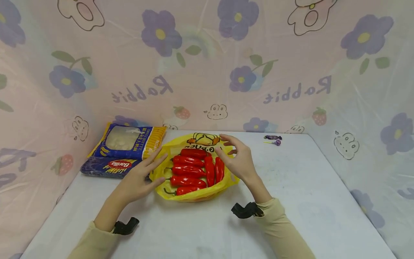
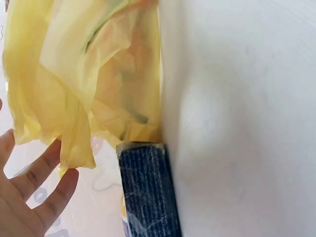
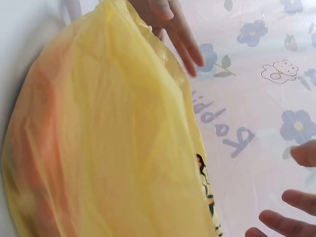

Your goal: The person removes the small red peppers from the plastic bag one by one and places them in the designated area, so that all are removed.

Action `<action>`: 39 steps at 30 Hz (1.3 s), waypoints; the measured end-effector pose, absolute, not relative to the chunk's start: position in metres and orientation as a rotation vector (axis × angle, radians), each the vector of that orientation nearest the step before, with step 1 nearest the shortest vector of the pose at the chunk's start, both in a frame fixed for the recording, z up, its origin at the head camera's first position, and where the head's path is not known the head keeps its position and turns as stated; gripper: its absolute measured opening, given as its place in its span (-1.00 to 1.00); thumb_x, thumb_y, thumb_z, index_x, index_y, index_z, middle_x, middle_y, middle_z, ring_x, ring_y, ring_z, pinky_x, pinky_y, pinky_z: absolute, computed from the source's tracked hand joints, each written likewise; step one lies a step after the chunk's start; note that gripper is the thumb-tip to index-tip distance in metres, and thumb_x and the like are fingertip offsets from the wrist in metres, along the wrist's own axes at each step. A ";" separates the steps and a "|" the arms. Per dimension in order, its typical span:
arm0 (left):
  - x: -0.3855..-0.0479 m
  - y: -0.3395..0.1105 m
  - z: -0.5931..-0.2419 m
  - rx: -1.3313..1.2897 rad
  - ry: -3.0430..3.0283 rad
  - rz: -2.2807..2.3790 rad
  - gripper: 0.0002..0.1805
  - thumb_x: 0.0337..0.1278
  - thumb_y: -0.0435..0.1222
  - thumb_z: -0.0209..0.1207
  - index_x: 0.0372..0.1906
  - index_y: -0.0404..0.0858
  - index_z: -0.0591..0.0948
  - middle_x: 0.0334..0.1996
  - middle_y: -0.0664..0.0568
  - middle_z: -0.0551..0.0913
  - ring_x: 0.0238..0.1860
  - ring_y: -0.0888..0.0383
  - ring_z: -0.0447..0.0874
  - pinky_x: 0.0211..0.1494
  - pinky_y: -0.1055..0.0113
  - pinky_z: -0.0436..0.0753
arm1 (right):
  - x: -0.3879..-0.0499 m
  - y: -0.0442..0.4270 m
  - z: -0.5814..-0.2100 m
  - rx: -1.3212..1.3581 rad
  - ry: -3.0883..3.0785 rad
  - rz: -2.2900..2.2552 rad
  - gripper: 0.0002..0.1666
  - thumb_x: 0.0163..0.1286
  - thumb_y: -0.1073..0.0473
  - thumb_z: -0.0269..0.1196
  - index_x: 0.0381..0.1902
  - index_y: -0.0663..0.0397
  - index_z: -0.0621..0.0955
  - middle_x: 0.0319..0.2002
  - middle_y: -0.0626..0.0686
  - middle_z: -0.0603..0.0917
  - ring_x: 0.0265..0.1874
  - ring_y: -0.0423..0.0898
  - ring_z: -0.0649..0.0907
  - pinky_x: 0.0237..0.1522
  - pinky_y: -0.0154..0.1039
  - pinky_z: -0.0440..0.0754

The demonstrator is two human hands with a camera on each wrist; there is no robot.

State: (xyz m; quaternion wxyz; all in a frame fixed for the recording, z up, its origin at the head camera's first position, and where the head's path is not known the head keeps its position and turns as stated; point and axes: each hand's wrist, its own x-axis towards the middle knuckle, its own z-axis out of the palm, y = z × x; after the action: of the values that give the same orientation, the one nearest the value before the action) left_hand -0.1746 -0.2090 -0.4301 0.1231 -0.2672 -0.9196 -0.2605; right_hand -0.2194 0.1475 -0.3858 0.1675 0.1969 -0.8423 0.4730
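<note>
In the head view, a yellow plastic bag (image 1: pixel 194 197) stands wide at the mouth, with several red peppers (image 1: pixel 187 171) lying inside in rows. The left hand (image 1: pixel 137 181) is at the bag's left edge, fingers spread; the left wrist view shows its fingertips by the edge of the yellow bag (image 2: pixel 74 98). Over the bag's right rim hovers the right hand (image 1: pixel 237 160), its fingers loosely bent and holding nothing. From the right wrist view, the right hand's fingers (image 3: pixel 286 222) are apart from the bag (image 3: pixel 118 128).
Left of the bag, a blue and yellow pasta packet (image 1: pixel 121 138) rests on a dark blue Barilla box (image 1: pixel 106 166). A purple-wrapped candy (image 1: pixel 273 137) and a lollipop (image 1: pixel 277 142) lie at the back right of the white table (image 1: pixel 307 201). Patterned curtains surround it.
</note>
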 end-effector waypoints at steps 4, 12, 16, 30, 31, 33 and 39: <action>-0.173 -0.205 -0.436 -0.786 -2.671 -0.733 -0.13 0.33 -0.06 0.41 0.67 0.09 0.31 0.66 0.01 0.26 0.51 -0.34 0.39 0.39 -0.42 0.50 | -0.217 0.137 -0.390 0.645 -2.448 1.347 -0.45 0.43 0.10 0.42 0.31 0.17 0.65 0.18 0.15 0.74 0.06 0.13 0.72 -0.06 0.10 0.80; -0.165 -0.198 -0.447 -0.686 -2.719 -0.732 0.00 0.20 0.11 0.46 0.68 0.01 0.28 0.67 -0.05 0.23 0.48 -0.37 0.43 0.30 -0.42 0.58 | -0.211 0.124 -0.403 0.789 -2.613 1.292 -0.49 0.42 0.14 0.45 0.26 0.19 0.66 0.06 0.19 0.77 -0.10 0.15 0.77 -0.16 0.02 0.84; -0.163 -0.197 -0.448 -0.642 -2.728 -0.765 0.03 0.18 0.13 0.47 0.68 -0.02 0.28 0.69 -0.03 0.18 0.46 -0.39 0.46 0.25 -0.42 0.61 | -0.210 0.126 -0.406 0.743 -2.713 1.260 -0.49 0.40 0.15 0.47 0.24 0.22 0.67 0.02 0.19 0.78 -0.27 -0.02 0.74 -0.35 -0.27 0.77; -0.161 -0.197 -0.455 -0.579 -2.750 -0.825 0.16 0.09 0.16 0.51 0.72 -0.01 0.19 0.73 -0.01 0.06 0.51 -0.42 0.37 0.29 -0.46 0.56 | -0.219 0.132 -0.417 0.313 -2.961 0.940 -0.36 0.32 0.14 0.52 0.29 0.29 0.63 0.19 0.29 0.68 0.16 0.24 0.66 0.23 0.19 0.71; -0.161 -0.197 -0.455 -0.573 -2.760 -0.831 0.17 0.09 0.17 0.51 0.72 -0.01 0.18 0.73 -0.01 0.05 0.52 -0.42 0.35 0.31 -0.45 0.55 | -0.221 0.132 -0.418 0.294 -2.962 0.937 -0.36 0.32 0.14 0.52 0.28 0.30 0.63 0.19 0.30 0.67 0.16 0.25 0.65 0.24 0.19 0.70; -0.162 -0.198 -0.456 -0.559 -2.773 -0.848 0.19 0.08 0.20 0.51 0.73 -0.01 0.15 0.73 -0.03 0.05 0.54 -0.41 0.32 0.34 -0.45 0.51 | -0.223 0.134 -0.419 0.271 -2.962 0.923 -0.37 0.31 0.13 0.52 0.26 0.32 0.62 0.15 0.32 0.68 0.13 0.26 0.66 0.23 0.19 0.70; -0.164 -0.197 -0.458 -0.532 -2.796 -0.875 0.24 0.05 0.22 0.52 0.74 0.00 0.11 0.73 -0.08 0.05 0.57 -0.41 0.26 0.39 -0.45 0.46 | -0.230 0.140 -0.427 0.256 -2.989 0.942 -0.38 0.31 0.12 0.53 0.21 0.34 0.63 -0.02 0.26 0.76 -0.06 0.17 0.72 0.10 0.11 0.76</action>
State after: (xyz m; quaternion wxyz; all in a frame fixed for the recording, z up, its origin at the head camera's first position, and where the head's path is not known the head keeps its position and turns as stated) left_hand -0.1644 -0.1975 -0.4577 0.0818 -0.1779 -0.9359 -0.2928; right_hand -0.2299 0.1402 -0.4267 -0.0015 0.0815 -0.9506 0.2996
